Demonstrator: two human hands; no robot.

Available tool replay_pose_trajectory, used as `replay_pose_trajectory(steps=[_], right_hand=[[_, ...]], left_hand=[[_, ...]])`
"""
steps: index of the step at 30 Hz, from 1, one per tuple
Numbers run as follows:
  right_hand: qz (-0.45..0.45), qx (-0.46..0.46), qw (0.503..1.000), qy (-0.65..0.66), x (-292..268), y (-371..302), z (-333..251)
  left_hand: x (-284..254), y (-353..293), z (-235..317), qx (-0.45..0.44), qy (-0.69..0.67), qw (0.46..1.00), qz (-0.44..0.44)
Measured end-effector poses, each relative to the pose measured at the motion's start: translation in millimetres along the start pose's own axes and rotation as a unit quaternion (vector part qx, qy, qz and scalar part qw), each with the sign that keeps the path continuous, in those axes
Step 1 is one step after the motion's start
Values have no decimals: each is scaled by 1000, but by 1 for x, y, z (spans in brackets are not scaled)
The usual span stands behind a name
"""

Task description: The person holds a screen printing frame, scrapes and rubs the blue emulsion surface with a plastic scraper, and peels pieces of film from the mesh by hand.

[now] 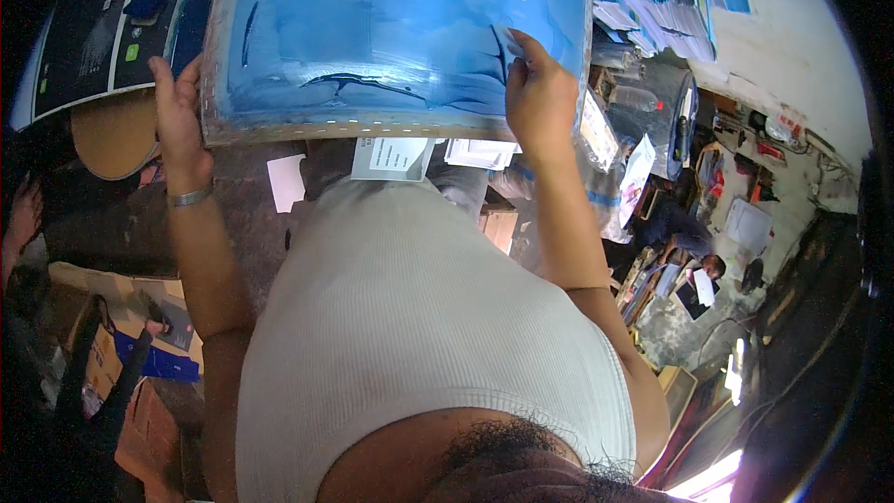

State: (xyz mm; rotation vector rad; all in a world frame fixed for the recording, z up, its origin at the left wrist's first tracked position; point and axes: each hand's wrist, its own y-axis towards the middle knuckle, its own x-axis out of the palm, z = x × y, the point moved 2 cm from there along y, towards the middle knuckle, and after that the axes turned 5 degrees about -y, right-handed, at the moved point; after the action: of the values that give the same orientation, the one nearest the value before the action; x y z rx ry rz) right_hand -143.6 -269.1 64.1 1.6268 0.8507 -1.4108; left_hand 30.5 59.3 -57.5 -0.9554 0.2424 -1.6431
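A wood-edged screen-printing frame (307, 131) with a blue mesh is tilted in front of me. Dark wet-looking streaks run across the lower mesh and near my right hand. At the frame's left edge, my left hand (179, 116) has its thumb and fingers apart, its palm side toward the wood; some fingers are partly hidden. Over the right part of the mesh, my right hand (542, 93) is closed in a pinch on a small pale scrap (512, 41), whose material I cannot make out. White printed cards (391, 158) lie below the frame, close to my shirt.
Stacks of blue and white sheets (652, 9) stand at the far right. A clear plastic bottle (638, 98) lies nearby. Another person (684, 233) is low among clutter on the right. At left are dark panels (84, 37), a round brown seat (114, 135) and cardboard (121, 284).
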Motion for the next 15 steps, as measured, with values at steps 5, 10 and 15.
replay_pose_trajectory(steps=[5,10,15], right_hand=[[12,-45,997,66,2,-7,-29],[2,-68,992,108,4,-8,-54],[-6,-115,984,136,10,-7,-75]], left_hand=[[0,2,2,-17,-34,999,-17],[2,0,2,-11,-32,999,-1],[12,-7,6,-7,-31,999,23]])
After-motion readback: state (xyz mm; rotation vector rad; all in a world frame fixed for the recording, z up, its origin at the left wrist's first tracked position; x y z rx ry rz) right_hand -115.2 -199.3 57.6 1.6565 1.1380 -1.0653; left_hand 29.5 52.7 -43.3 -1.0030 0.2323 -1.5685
